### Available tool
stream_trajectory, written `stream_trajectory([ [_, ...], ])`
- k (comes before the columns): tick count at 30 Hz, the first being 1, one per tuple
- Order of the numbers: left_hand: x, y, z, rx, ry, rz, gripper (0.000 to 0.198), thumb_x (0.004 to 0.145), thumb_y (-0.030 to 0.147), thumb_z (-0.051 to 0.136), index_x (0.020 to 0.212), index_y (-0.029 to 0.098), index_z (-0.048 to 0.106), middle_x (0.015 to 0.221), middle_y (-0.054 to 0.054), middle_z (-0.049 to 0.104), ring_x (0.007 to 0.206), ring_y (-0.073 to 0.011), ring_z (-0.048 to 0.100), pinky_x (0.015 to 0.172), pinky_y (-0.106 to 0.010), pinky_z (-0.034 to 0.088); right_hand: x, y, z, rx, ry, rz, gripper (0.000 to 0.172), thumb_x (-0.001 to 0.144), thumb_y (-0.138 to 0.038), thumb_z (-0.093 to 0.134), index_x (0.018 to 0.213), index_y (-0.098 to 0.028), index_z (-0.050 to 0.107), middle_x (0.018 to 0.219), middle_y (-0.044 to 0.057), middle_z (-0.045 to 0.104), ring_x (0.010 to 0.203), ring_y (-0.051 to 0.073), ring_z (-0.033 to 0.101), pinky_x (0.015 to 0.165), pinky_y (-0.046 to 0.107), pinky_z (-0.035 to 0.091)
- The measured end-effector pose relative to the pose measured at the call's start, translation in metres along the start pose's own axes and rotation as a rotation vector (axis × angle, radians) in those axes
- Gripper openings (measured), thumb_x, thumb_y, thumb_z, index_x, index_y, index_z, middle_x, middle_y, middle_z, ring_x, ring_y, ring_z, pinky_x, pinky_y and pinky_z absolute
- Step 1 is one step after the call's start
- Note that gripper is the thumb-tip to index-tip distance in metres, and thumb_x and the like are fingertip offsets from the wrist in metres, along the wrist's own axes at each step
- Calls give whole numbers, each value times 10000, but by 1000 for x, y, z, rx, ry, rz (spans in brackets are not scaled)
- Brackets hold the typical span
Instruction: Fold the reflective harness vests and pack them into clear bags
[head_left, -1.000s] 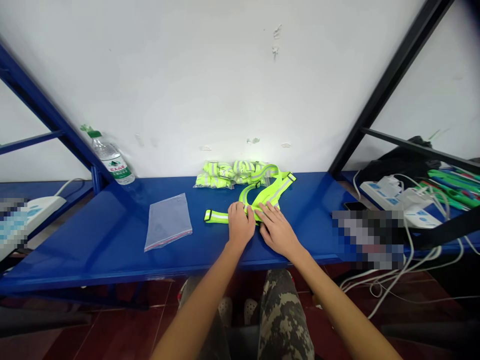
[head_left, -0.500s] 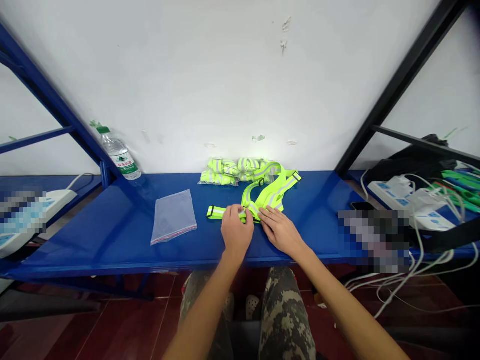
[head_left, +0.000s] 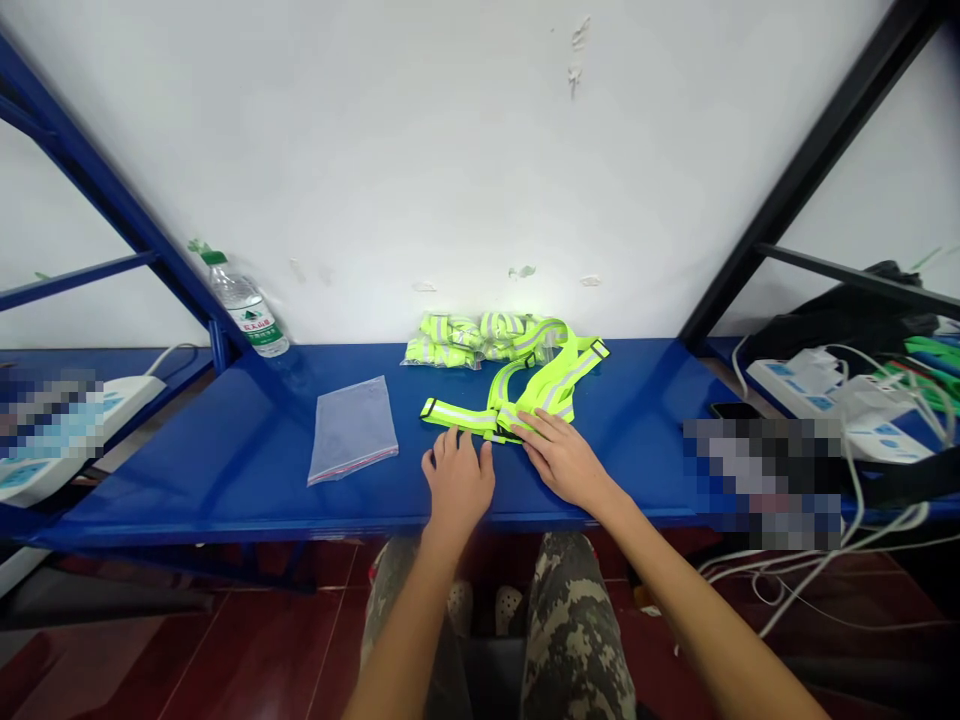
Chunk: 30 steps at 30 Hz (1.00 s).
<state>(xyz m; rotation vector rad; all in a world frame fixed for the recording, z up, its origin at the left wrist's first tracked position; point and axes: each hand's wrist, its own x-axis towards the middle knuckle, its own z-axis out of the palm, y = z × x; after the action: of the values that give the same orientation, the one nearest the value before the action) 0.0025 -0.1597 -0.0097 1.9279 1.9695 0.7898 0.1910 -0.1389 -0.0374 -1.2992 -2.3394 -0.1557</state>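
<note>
The reflective yellow-green safety vest lies on the blue steel shelf, centre, its strap extending left. The right hand rests flat, fingers close together, fingertips touching the vest's near edge without gripping. The left hand sits just near of the strap, fingers slightly spread, holding nothing. A clear zip bag lies left; bagged vests lie far.

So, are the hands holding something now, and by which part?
Nothing looks gripped: the right hand rests on the neon-yellow reflective strap vest; the left hand sits just below it, apart.
</note>
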Motion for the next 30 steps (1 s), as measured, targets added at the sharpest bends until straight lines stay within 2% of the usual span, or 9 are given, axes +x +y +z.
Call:
stream_trajectory([
  [2,5,3,2,-314,58,-144,407,926,310,529,1297,145,552,1475,-199,480,1433,-328,364,1177,-561,244,-1,2,4,13,-4,0,416,1011,-220,399,1391,-228,567,1458,50,544,1401,280,435,1126,492,408],
  [5,14,9,-7,-948,168,-487,454,923,294,522,1362,198,456,1493,-162,462,1410,-265,424,1110,-470,409,-2,4,8,29,9,1,407,1003,-208,414,1372,-230,585,1447,50,555,1386,275,457,1126,491,413],
  [8,24,17,-25,-1367,178,-707,338,899,232,560,1231,183,527,1398,-166,537,1340,-240,508,1034,-392,494,-3,4,8,44,32,1,399,997,-193,418,1349,-220,603,1435,49,567,1363,277,483,1124,495,421],
  [12,32,22,-36,-1536,118,-828,175,859,168,634,1023,144,578,1295,-205,560,1264,-227,564,947,-283,526,-3,4,7,78,55,-16,407,974,-140,432,1324,-218,624,1400,58,596,1346,266,502,1125,497,433],
  [17,42,18,-31,-1563,127,-908,209,830,184,696,956,172,529,1143,-144,580,1067,-196,649,687,-207,511,-4,5,7,101,67,-21,427,960,-111,433,1316,-233,634,1384,56,608,1343,256,508,1131,500,434],
  [20,52,16,-24,-1546,112,-891,162,813,164,704,849,163,547,870,-42,569,792,-117,653,558,-168,416,-4,5,7,106,54,-30,453,943,-77,425,1318,-224,632,1394,52,601,1344,247,506,1140,494,425],
  [25,63,14,-3,-1327,34,-684,214,775,215,713,694,154,525,606,62,423,502,-54,407,494,-197,315,-5,6,7,113,55,-24,441,944,-77,417,1305,-197,639,1392,59,602,1350,252,488,1131,491,433],
  [28,59,14,11,-999,123,-345,215,807,268,672,660,151,567,639,24,482,588,-101,459,582,-243,382,-4,6,7,123,63,-36,428,956,-90,404,1294,-196,644,1387,57,605,1356,249,471,1135,492,425],
  [30,52,13,17,-628,248,-35,188,875,274,588,749,146,645,826,-55,604,797,-177,560,771,-321,458,-3,7,6,124,66,-44,429,953,-87,403,1286,-201,648,1387,52,603,1358,248,460,1140,490,418],
])
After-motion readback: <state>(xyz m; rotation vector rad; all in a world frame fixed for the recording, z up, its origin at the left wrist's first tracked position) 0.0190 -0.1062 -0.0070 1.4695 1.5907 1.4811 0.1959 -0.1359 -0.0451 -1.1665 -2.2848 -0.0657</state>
